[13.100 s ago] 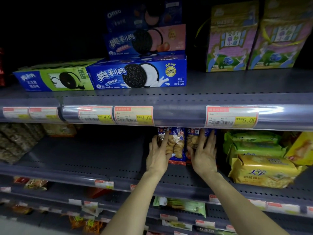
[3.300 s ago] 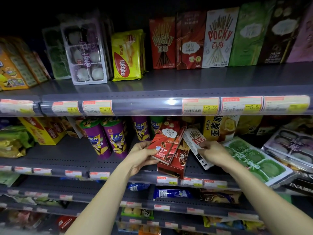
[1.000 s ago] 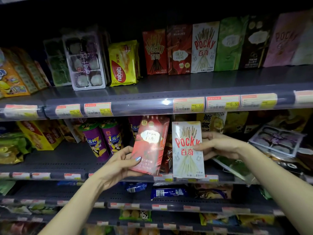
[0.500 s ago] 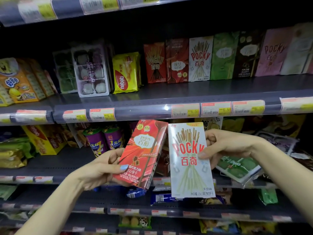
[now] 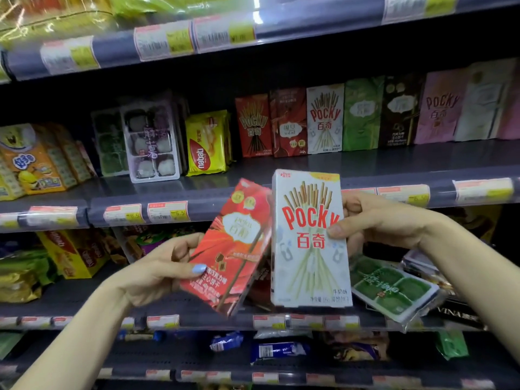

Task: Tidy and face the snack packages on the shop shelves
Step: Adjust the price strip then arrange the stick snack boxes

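My left hand (image 5: 157, 273) grips a red Pejoy box (image 5: 229, 249), tilted to the right, in front of the shelf edge. My right hand (image 5: 377, 220) holds a white Pocky box (image 5: 308, 243) upright beside it, thumb on its front. The two boxes touch along their inner edges. Behind them, on the shelf above (image 5: 365, 159), stands a row of matching boxes: a red Pocky box (image 5: 251, 126), a dark red Pejoy box (image 5: 288, 123), a white Pocky box (image 5: 325, 119), then green, dark and pink ones.
A mochi tray (image 5: 152, 142) and a yellow Nabati pack (image 5: 208, 143) stand left of the Pocky row. A green mochi tray (image 5: 394, 288) overhangs the lower shelf at the right. Yellow boxes (image 5: 74, 253) and bags sit at the lower left. Price strips line every shelf edge.
Both hands have lifted the two boxes from the lower shelf up toward the shelf above. My view has tilted upward, so a higher shelf now shows at the top.
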